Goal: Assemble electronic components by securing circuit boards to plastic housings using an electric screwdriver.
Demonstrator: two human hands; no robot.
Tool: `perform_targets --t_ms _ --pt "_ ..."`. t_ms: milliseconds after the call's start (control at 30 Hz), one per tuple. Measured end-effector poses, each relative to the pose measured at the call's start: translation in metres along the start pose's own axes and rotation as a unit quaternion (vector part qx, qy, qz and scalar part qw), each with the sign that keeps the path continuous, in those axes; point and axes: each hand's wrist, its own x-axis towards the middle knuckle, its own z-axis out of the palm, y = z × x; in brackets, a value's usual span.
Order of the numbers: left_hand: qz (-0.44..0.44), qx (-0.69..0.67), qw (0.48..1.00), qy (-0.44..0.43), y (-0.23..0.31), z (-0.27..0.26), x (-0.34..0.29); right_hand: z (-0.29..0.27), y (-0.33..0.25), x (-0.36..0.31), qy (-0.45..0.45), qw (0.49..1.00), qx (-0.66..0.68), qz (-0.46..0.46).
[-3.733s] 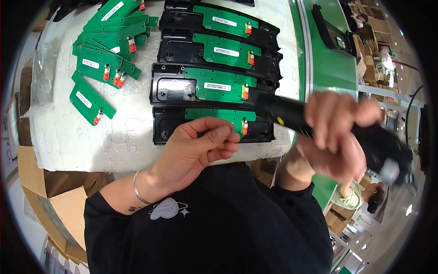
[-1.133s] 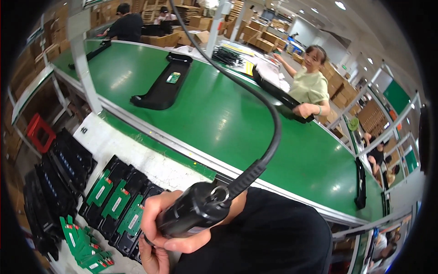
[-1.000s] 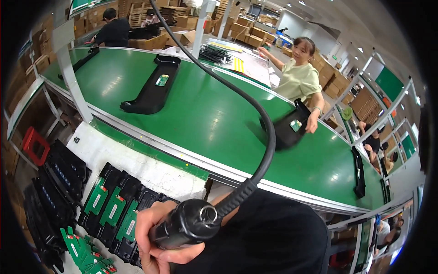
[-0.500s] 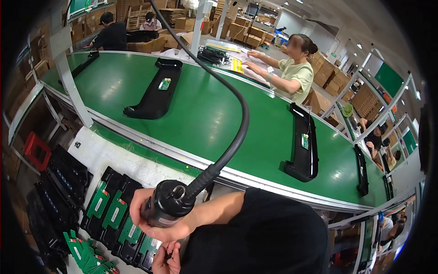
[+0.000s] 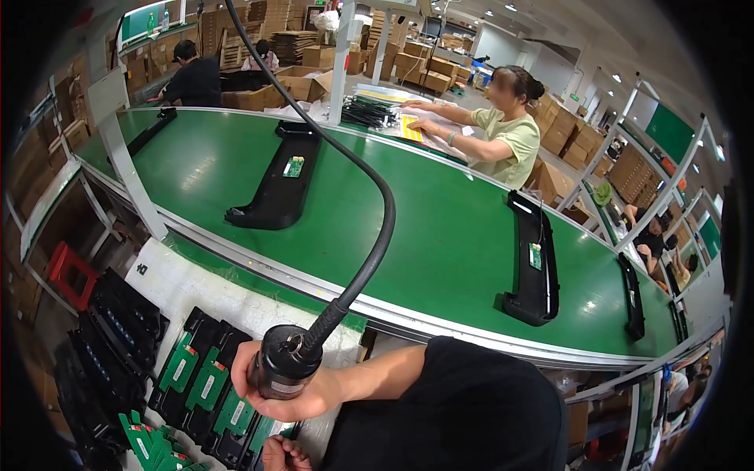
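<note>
My right hand (image 5: 294, 396) grips a black electric screwdriver (image 5: 286, 363) by its round body, top end toward me. A thick black cable (image 5: 385, 212) rises from it. The tool's tip is hidden beneath the hand. Under it lies a row of black plastic housings (image 5: 191, 396) with green circuit boards (image 5: 207, 384) on them. At the lower edge, my left hand (image 5: 284, 455) is closed beside the nearest housing, its fingers curled around small dark bits that look like screws, mostly hidden now. Loose green boards (image 5: 149, 443) are heaped left of it.
A green conveyor belt (image 5: 424, 235) runs across, carrying long black housings (image 5: 283, 177) (image 5: 534, 259) with small boards. Black parts (image 5: 118, 330) are stacked at left beside a red plastic stool (image 5: 72, 275). Across the belt, a person (image 5: 506, 129) handles a yellow-striped sheet (image 5: 411, 127).
The whole view has shifted, so the belt and housings sit lower. My right hand keeps hold of the screwdriver. The person opposite has reached farther over the sheets.
</note>
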Motion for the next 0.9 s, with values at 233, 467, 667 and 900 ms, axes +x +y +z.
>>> perform_targets --t_ms 233,467,667,900 --pt "-0.018 -0.015 0.998 0.053 0.011 0.017 0.008 -0.007 0.007 0.004 0.006 0.999 0.022 0.027" --pt "-0.022 -0.135 0.989 0.049 0.006 0.027 0.015 -0.010 0.008 -0.002 0.013 1.000 0.003 0.018" --pt "-0.032 -0.197 0.978 -0.067 -0.001 0.009 0.033 -0.021 0.016 0.017 0.005 0.998 -0.005 0.060" --pt "-0.048 -0.252 0.966 0.031 0.002 0.020 0.034 -0.023 0.020 0.027 -0.130 0.988 -0.073 -0.039"
